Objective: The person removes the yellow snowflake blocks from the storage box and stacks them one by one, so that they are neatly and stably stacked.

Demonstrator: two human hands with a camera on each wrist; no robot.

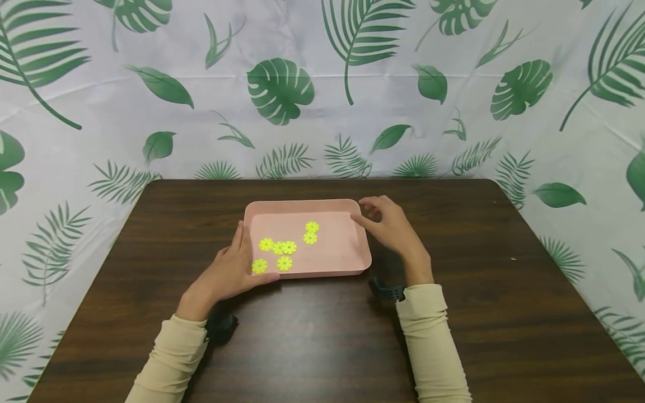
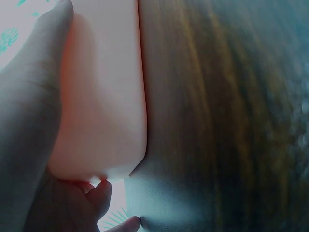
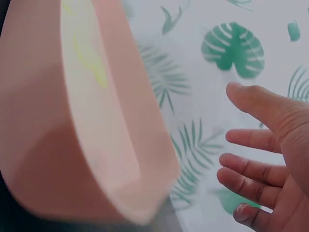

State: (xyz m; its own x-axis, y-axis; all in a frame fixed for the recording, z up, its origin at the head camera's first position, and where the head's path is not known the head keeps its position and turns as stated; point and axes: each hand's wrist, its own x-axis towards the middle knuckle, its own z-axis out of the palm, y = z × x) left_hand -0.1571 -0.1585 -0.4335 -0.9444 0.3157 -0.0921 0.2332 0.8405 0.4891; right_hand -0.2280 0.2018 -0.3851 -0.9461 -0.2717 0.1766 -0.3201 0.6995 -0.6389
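A pink rectangular tray [image 1: 342, 246] is near the middle of the table. Several small, round yellow discs with notched edges [image 1: 284, 263] lie in it, mostly toward its left half. My left hand [image 1: 229, 271] grips the tray's near left corner, thumb along the front wall and fingers along the left end. In the left wrist view the tray's outer wall [image 2: 111, 96] fills the space beside the thumb. Off the right end of the tray, my right hand [image 1: 390, 224] hovers with loosely bent, spread fingers and holds nothing; the right wrist view shows a gap between hand and tray [image 3: 38, 145].
The dark wooden table [image 1: 312, 347] extends around the tray on every side. Behind it hangs a white cloth with green leaf prints [image 1: 282, 89]. A dark strap [image 1: 388, 290] is on the right wrist, and a dark device [image 1: 221, 327] sits at the left wrist.
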